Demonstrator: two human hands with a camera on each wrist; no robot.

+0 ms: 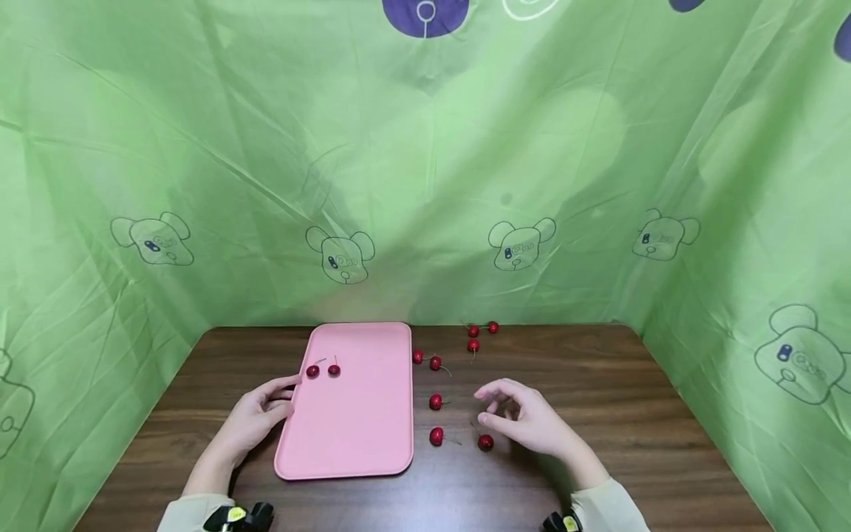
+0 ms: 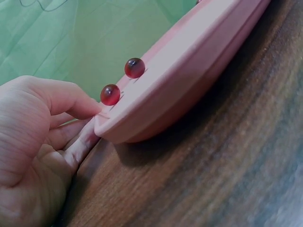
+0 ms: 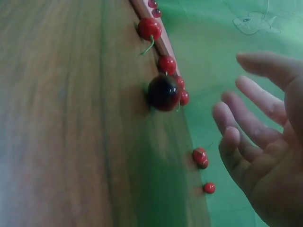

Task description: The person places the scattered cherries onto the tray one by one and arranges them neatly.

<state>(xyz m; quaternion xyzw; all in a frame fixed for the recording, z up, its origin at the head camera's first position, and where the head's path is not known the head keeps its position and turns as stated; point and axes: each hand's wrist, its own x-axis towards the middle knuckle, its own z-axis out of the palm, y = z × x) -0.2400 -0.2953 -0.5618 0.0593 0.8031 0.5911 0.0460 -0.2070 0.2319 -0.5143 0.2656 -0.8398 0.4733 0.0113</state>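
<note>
My left hand holds the left edge of a pink tray; in the left wrist view a fingertip lies on the rim beside two red cherries. Those two cherries sit on the tray's left part, stems up. My right hand, fingers loosely bent and holding nothing, hovers right of the tray. Nearest to it is a dark red cherry, large in the right wrist view, where this cherry lies apart from the fingers.
Between tray and right hand, cherries with stems lie on the brown wooden table, including a front cherry, a middle cherry and a pair near the tray's edge. Three more cherries lie farther back. A green cloth hangs behind.
</note>
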